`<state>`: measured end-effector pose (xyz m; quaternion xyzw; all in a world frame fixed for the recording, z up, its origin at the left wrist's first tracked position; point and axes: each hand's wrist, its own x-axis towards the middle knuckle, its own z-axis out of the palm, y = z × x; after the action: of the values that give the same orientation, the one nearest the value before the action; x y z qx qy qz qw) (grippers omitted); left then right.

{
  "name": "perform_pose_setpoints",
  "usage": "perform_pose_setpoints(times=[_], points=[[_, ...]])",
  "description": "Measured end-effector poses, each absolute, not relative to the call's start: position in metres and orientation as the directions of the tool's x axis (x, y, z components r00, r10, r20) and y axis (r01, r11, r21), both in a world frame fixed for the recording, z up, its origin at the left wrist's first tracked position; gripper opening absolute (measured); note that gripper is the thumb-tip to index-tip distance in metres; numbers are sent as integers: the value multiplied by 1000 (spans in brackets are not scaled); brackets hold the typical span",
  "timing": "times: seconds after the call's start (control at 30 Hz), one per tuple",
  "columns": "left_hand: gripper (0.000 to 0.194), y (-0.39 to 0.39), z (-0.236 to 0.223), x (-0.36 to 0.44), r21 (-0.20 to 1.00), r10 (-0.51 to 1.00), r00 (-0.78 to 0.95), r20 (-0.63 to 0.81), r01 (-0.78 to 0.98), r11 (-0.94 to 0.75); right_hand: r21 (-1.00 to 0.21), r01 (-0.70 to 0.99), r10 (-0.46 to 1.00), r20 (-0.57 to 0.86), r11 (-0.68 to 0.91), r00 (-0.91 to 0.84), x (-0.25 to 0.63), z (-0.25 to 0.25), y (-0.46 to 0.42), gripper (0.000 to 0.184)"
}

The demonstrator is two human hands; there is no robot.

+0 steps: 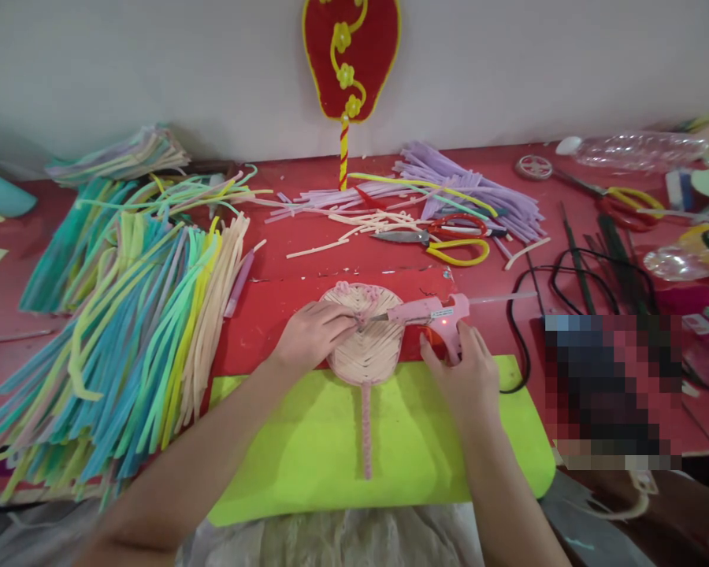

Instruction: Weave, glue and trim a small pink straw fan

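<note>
A pink hot glue gun (446,319) is gripped in my right hand (469,378), its small light lit and a clear glue stick sticking out of its back. The nozzle points left, over a round cream pipe-cleaner fan (369,358) with a pink handle (366,433). My left hand (313,335) rests at the fan's left side, fingertips pinched on a small pink pipe-cleaner piece (360,321) close to the nozzle tip. Its exact shape is mostly hidden by the fingers. Small pink curled pieces (372,294) lie along the fan's top edge.
Bundles of coloured pipe cleaners (124,339) cover the left. Purple stems (466,189) and scissors (437,236) lie behind the fan. A lime-green mat (307,472) is beneath it. A red fan (351,63) stands at the wall; a black cable (517,346) and bottles (638,150) are right.
</note>
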<state>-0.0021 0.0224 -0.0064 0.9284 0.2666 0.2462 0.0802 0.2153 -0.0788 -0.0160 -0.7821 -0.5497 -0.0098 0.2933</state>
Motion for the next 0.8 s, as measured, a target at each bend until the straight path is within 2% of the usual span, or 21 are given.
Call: perform_pose_setpoints(times=[0.2, 0.37, 0.43, 0.6, 0.8], points=[[17, 25, -5, -2, 324, 542, 710, 450, 436, -840, -439, 871, 849, 355, -218, 392, 214, -14, -80, 42], [20, 25, 0, -6, 488, 676, 588, 444, 474, -733, -454, 862, 852, 337, -226, 401, 215, -14, -79, 42], [19, 25, 0, -7, 495, 688, 568, 453, 482, -723, -454, 862, 853, 336, -226, 400, 215, -14, -79, 43], [20, 25, -2, -2, 349, 605, 683, 408, 496, -795, -444, 862, 844, 340, -245, 415, 214, -15, -79, 44], [19, 20, 2, 4, 139, 525, 728, 440, 522, -841, -420, 874, 846, 347, -245, 404, 215, -17, -79, 44]])
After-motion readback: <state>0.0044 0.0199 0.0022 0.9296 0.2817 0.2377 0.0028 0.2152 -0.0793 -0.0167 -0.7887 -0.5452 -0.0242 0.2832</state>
